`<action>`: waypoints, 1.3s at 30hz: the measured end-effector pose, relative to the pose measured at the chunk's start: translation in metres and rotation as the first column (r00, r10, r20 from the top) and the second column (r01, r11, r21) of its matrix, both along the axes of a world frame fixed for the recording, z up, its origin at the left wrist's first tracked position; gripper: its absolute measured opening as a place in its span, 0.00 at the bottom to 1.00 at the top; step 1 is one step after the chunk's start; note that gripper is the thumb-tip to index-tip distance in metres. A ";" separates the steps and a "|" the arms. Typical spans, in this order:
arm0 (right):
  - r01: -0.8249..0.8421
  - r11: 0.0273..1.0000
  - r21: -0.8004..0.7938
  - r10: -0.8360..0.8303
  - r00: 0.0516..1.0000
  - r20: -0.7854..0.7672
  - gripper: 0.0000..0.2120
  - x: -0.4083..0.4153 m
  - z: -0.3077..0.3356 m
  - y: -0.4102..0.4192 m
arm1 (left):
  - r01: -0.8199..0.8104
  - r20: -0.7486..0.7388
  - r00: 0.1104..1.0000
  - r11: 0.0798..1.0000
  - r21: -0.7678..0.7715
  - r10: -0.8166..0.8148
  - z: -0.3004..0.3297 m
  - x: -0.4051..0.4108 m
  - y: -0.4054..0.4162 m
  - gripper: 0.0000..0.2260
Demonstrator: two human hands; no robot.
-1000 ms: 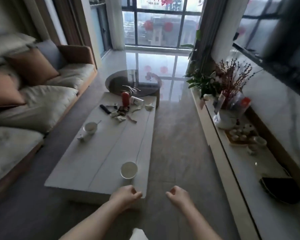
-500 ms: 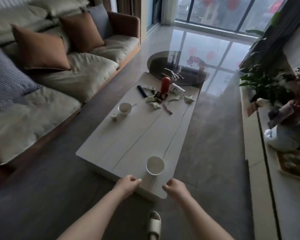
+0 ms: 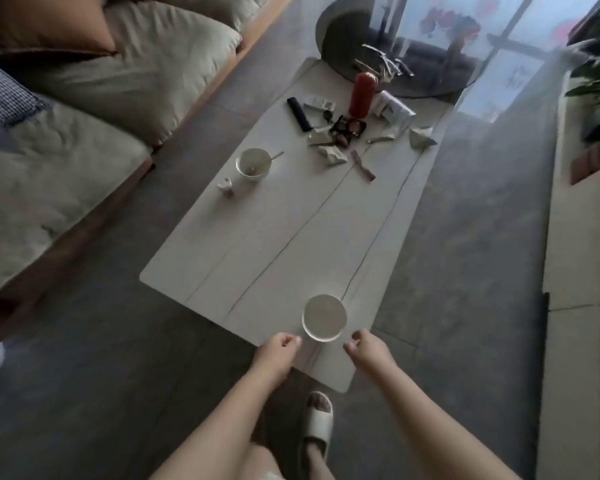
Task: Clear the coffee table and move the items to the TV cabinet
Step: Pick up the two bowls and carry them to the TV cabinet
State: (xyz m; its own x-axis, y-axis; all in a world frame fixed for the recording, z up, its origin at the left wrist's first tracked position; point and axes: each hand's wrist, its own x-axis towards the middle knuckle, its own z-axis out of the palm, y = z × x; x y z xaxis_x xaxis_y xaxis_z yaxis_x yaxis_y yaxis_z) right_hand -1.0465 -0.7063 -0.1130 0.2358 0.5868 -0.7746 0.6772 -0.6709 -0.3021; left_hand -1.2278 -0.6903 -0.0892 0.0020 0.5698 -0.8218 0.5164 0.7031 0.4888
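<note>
Two bare hands are reaching over the near end of the bench (image 3: 278, 237), one on each side of a white paper cup (image 3: 324, 318). The left hand (image 3: 277, 353) is hovering just beside the cup's left rim with its fingers loosely curled, holding nothing; whether a fingertip is touching the cup is hard to tell. The right hand (image 3: 369, 351) is sitting just right of the cup, fingers also half curled and empty. Both forearms are running off the lower edge, and one slippered foot (image 3: 317, 424) is showing between them on the floor.

The cup is standing upright near the bench's near right corner, and its inside is looking pale and bare. Farther up the bench, toward the left edge, one white bowl (image 3: 253, 165) is sitting with a thin utensil (image 3: 271, 158) leaning out of it, and one small pale object (image 3: 225, 187) is lying just beside it — too small to identify.

At the far end a cluster is crowding together: one red bottle (image 3: 362, 95) standing upright, one black remote (image 3: 299, 114), one open makeup palette (image 3: 350, 128), one white tube-like container (image 3: 394, 110) lying on its side, and several crumpled paper scraps (image 3: 331, 154) whose count is blurring together. A brown strip (image 3: 362, 167) is lying apart from them.

The sofa (image 3: 84, 98) is cut off at the left — the TV cabinet (image 3: 568, 271) is only partly showing along the right edge.
</note>
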 end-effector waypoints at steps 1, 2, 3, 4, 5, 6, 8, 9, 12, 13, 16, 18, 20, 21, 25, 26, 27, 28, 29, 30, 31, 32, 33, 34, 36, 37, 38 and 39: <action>0.010 1.000 -0.009 -0.010 1.000 -0.001 0.21 0.001 -0.011 0.006 | 0.016 -0.013 1.000 1.000 -0.013 -0.016 -0.013 0.003 0.009 0.14; 0.025 1.000 -0.016 -0.025 1.000 0.002 0.21 0.002 -0.024 0.011 | 0.034 -0.020 0.999 0.999 -0.026 -0.035 -0.027 0.006 0.017 0.15; 0.047 0.999 -0.018 -0.047 0.999 0.009 0.22 0.004 -0.036 0.017 | 0.057 -0.024 0.998 0.998 -0.037 -0.058 -0.041 0.008 0.028 0.16; 0.073 0.997 -0.019 -0.073 0.997 0.015 0.22 0.005 -0.050 0.022 | 0.076 -0.023 0.997 0.996 -0.047 -0.077 -0.056 0.011 0.038 0.16; 0.105 0.994 -0.018 -0.105 0.994 0.021 0.23 0.006 -0.064 0.027 | 0.085 -0.019 0.996 0.995 -0.055 -0.086 -0.072 0.014 0.047 0.17; 0.140 0.990 -0.012 -0.140 0.990 0.030 0.23 0.006 -0.078 0.032 | 0.089 -0.019 0.996 0.994 -0.058 -0.090 -0.089 0.016 0.056 0.17; 0.206 0.978 -0.011 -0.206 0.978 0.035 0.24 0.004 -0.106 0.039 | 0.099 -0.037 0.994 0.993 -0.072 -0.102 -0.125 0.020 0.072 0.19; 0.242 0.970 -0.014 -0.241 0.970 0.034 0.24 0.002 -0.120 0.042 | 0.097 -0.044 0.994 0.991 -0.087 -0.102 -0.143 0.022 0.079 0.20; 0.375 0.926 -0.052 -0.375 0.927 0.010 0.24 -0.004 -0.158 0.051 | 0.108 -0.058 0.992 0.987 -0.121 -0.116 -0.188 0.028 0.091 0.22; 0.436 0.898 -0.067 -0.437 0.899 -0.009 0.24 -0.006 -0.168 0.055 | 0.130 -0.055 0.989 0.983 -0.129 -0.138 -0.200 0.029 0.094 0.23; 0.612 0.785 -0.092 -0.618 0.783 -0.072 0.23 -0.010 -0.190 0.063 | 0.198 -0.007 0.980 0.971 -0.136 -0.200 -0.224 0.035 0.103 0.24; 0.653 0.753 -0.079 -0.658 0.747 -0.094 0.21 -0.011 -0.197 0.066 | 0.227 0.022 0.974 0.963 -0.142 -0.226 -0.232 0.038 0.109 0.23; 0.673 0.737 -0.060 -0.676 0.730 -0.103 0.20 -0.011 -0.201 0.068 | 0.211 0.076 0.977 0.963 -0.166 -0.201 -0.235 0.040 0.115 0.21; 0.684 0.728 -0.057 -0.685 0.720 -0.109 0.20 -0.010 -0.201 0.070 | 0.195 0.100 0.979 0.963 -0.185 -0.179 -0.235 0.041 0.118 0.20; 0.735 0.674 -0.074 -0.735 0.656 -0.173 0.16 -0.011 -0.194 0.083 | 0.202 0.117 0.976 0.962 -0.184 -0.182 -0.228 0.038 0.134 0.19; 0.738 0.671 -0.076 -0.736 0.649 -0.194 0.16 -0.012 -0.192 0.088 | 0.195 0.109 0.978 0.966 -0.171 -0.178 -0.225 0.036 0.139 0.19; 0.735 0.675 -0.072 -0.730 0.650 -0.211 0.16 -0.013 -0.189 0.093 | 0.184 0.101 0.980 0.970 -0.157 -0.170 -0.221 0.035 0.146 0.19; 0.729 0.681 -0.066 -0.722 0.654 -0.226 0.16 -0.015 -0.186 0.099 | 0.171 0.092 0.983 0.975 -0.139 -0.160 -0.217 0.032 0.152 0.19; 0.728 0.683 -0.059 -0.717 0.653 -0.243 0.16 -0.017 -0.182 0.106 | 0.156 0.082 0.986 0.981 -0.119 -0.147 -0.212 0.030 0.160 0.18; 0.733 0.678 -0.054 -0.717 0.645 -0.264 0.17 -0.019 -0.180 0.113 | 0.134 0.074 0.989 0.986 -0.096 -0.127 -0.208 0.027 0.168 0.18; 0.743 0.667 -0.048 -0.722 0.629 -0.288 0.17 -0.021 -0.176 0.122 | 0.101 0.072 0.993 0.992 -0.075 -0.095 -0.203 0.025 0.177 0.18; 0.759 0.650 -0.043 -0.730 0.608 -0.313 0.18 -0.023 -0.173 0.131 | 0.061 0.076 0.995 0.997 -0.055 -0.057 -0.199 0.022 0.186 0.17; 0.775 0.631 -0.036 -0.738 0.585 -0.336 0.18 -0.026 -0.170 0.141 | 0.023 0.080 0.997 0.999 -0.034 -0.020 -0.195 0.019 0.196 0.17; 0.788 0.615 -0.028 -0.743 0.566 -0.357 0.18 -0.029 -0.167 0.152 | -0.008 0.085 0.996 1.000 -0.011 0.009 -0.191 0.016 0.206 0.16; 0.797 0.604 -0.011 -0.733 0.549 -0.401 0.18 -0.034 -0.163 0.174 | -0.055 0.094 0.994 0.998 0.033 0.052 -0.186 0.010 0.229 0.15; 0.798 0.603 -0.005 -0.723 0.544 -0.426 0.18 -0.036 -0.161 0.185 | -0.072 0.097 0.993 0.996 0.056 0.067 -0.185 0.007 0.241 0.14; 0.800 0.600 -0.002 -0.715 0.535 -0.450 0.18 -0.039 -0.159 0.196 | -0.085 0.099 0.992 0.993 0.080 0.077 -0.184 0.004 0.252 0.14; 0.802 0.597 0.000 -0.707 0.526 -0.473 0.18 -0.041 -0.157 0.208 | -0.095 0.101 0.991 0.990 0.102 0.085 -0.184 0.001 0.264 0.14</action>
State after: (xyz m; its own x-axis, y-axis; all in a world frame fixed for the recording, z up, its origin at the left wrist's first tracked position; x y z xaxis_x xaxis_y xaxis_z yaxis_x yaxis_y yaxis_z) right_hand -1.0878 -0.4988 -0.2699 0.3757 0.4775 -0.7943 -0.2671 -0.7649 -0.5862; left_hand -1.2270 -0.4258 -0.2732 0.0234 0.6556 -0.7548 0.4002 0.6857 0.6080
